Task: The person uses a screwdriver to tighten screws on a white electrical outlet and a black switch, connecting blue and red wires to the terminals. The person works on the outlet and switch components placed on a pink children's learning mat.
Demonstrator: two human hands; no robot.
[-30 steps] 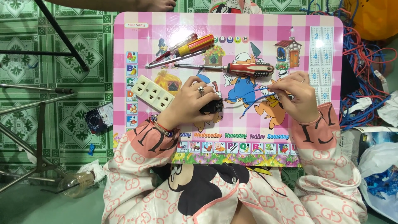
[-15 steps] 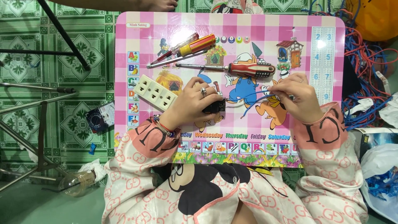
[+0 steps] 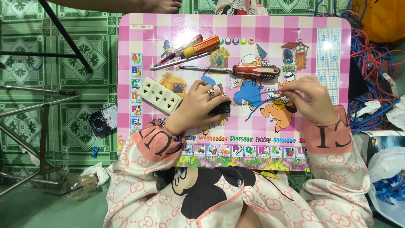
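My left hand (image 3: 201,104) grips a small black plug-like part (image 3: 221,109) pressed on the pink cartoon lap table (image 3: 295,29). My right hand (image 3: 307,98) pinches thin blue and red wires (image 3: 258,103) that run from the black part toward it. A white multi-socket outlet strip (image 3: 160,95) lies just left of my left hand. Above the hands lie a red-and-black handled screwdriver (image 3: 249,71), a yellow-and-red handled screwdriver (image 3: 192,50) and a thin clear-handled one (image 3: 179,50).
Green patterned floor tiles surround the table. Metal stand legs (image 3: 38,105) are at the left, with a small dark meter (image 3: 101,120) and a plastic bottle (image 3: 80,185) on the floor. A tangle of blue and red wires (image 3: 371,76) and plastic bags (image 3: 386,169) lie at right. Someone's bare foot (image 3: 160,5) shows at top.
My right hand has shifted slightly right, drawing the thin wires out from the black part. My left hand stays on the part.
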